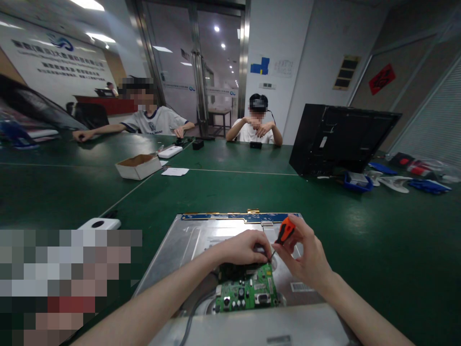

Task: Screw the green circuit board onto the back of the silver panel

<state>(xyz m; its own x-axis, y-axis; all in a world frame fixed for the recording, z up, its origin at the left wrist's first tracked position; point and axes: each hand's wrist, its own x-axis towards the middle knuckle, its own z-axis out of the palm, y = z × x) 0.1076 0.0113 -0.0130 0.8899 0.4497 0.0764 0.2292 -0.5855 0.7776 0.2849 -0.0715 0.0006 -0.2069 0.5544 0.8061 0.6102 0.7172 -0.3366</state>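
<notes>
An electronics workshop inside an office building: long green work tables [360, 230], a dismantled monitor panel [201, 235] with its green circuit board [248, 290] bare, an upright black monitor back [342, 137], other seated workers, glass doors [194, 67], a company sign wall [54, 62]

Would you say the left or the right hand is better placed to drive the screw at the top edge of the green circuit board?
Probably the right hand: it grips the orange-handled screwdriver, tip down at the circuit board. The left hand rests beside the tip, holding no tool.
</notes>
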